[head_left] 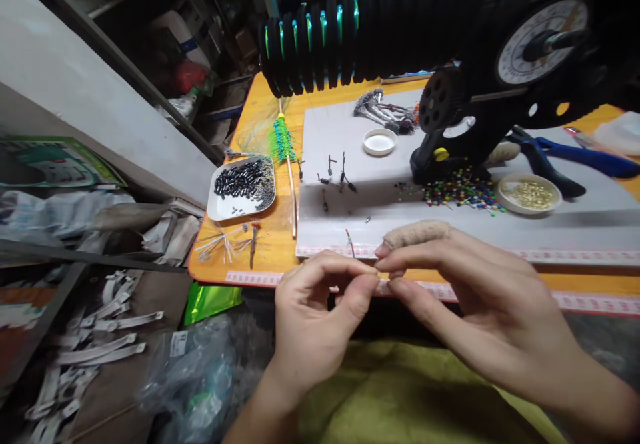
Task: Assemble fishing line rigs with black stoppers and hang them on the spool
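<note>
White strips [113,324] lie at the far left, beside a clear plastic bag [193,364]. By the left edge of the orange surface [210,265], a white tray [233,211] holds black cylindrical pieces [237,183] and smaller grey ones. Between it and the front left corner lie a bundle of clear strands [225,244] and a brown, orange-topped bundle [253,244]. To their right, a wooden stick [292,197] bears a green wrapping [281,141].

The left hand [315,324] is over the surface's front edge, thumb and forefinger brought together; whether they grip something tiny cannot be told. A thin orange-tipped piece [350,243] shows just beyond them, at the front edge of a white board [315,231]. Small dark fittings [325,201] sit near the board's left edge, and a shallow white dish [380,143] farther back.

The right hand [480,297], one finger in a beige wrap [417,232], meets the left at the fingertips, its thumb and fingers bent close; what it grasps, if anything, cannot be made out. Behind it are multicoloured beads [460,189], a black machine with a dial [543,43], a dish of gold-coloured beads [534,194] and, toward the surface's right edge, blue-handled pliers [590,157].
</note>
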Available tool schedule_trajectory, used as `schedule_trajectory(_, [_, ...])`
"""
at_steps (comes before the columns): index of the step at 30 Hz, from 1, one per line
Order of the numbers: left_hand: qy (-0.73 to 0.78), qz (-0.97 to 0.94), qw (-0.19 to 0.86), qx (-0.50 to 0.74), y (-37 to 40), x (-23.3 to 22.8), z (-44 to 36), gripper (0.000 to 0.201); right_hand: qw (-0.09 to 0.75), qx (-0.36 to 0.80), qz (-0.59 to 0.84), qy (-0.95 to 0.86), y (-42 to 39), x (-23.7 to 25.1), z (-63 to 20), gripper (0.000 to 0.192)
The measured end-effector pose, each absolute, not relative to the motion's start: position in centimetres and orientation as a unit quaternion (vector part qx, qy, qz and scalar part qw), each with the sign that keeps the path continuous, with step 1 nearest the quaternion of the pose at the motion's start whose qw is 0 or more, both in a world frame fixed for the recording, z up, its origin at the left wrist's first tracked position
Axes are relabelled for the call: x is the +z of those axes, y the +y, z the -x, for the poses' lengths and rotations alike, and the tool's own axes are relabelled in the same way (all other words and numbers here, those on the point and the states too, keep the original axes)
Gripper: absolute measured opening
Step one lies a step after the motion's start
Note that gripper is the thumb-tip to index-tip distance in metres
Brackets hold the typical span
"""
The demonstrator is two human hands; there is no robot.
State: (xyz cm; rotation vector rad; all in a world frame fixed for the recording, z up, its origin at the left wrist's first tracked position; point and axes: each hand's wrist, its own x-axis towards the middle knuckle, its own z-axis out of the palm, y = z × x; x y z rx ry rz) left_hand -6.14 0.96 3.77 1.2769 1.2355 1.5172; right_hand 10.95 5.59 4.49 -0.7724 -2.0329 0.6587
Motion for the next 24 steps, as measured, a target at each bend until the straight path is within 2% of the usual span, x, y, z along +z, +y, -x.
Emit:
schedule_trajectory(3, [0.481,-0.503,0.395,0.600,1.0,3.6,6.0,0.005,0.429,0.258,0.306,-0.810,5.5,4.3,-10.5,0.016])
schedule_trajectory(8, [0.501,-0.521,0.406,0.559,0.8,3.7,6.2,0.009,0.469,0.050,0.238,-0.849,5.6,3.3,-10.8,0.021])
schedule_trajectory(10, [0.503,-0.533,0.407,0.545,0.7,3.8,6.3,0.010,0.458,0.020,0.194,-0.867,5.7,3.2,-11.0,0.019])
schedule_trajectory(13, [0.493,-0.572,0.356,0.550,0.8,3.4,6.5,0.007,0.437,0.075,0.207,-0.872,5.8,3.6,-10.9,0.016])
schedule_trajectory(19, [0.417,-0.712,0.106,0.555,1.3,2.7,7.2,0.024,0.411,0.248,0.256,-0.839,6.0,4.3,-10.8,0.016])
schedule_trajectory(24, [0.396,-0.773,0.053,0.493,1.6,3.2,7.8,0.017,0.381,0.279,0.234,-0.850,6.4,4.3,-11.1,0.014])
